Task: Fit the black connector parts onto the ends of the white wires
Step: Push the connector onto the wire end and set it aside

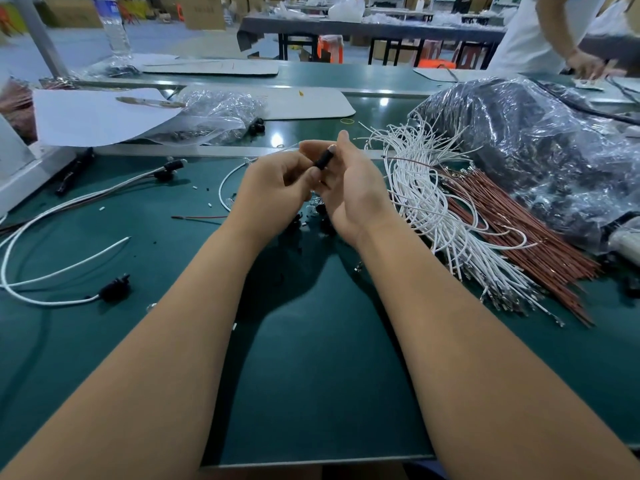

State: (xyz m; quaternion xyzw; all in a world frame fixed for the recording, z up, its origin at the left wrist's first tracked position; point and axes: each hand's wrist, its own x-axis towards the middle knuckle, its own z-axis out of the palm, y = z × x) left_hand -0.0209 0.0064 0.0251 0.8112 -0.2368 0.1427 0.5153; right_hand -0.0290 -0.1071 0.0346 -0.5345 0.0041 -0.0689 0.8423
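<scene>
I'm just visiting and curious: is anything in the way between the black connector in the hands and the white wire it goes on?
Nothing visible. The black connector part is pinched between the left hand and the right hand, above the green table. A white wire loops up to the hands; its end is hidden behind the fingers.

Black connector [323,161], white wires [422,199], reddish-brown wires [512,230], dark green table [311,358].

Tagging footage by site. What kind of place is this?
Likely a cable-assembly factory floor. Bulk bundles of white wires and brown wires lie on a green workbench, bagged parts beside them, and more work tables and cartons stand behind.
</scene>
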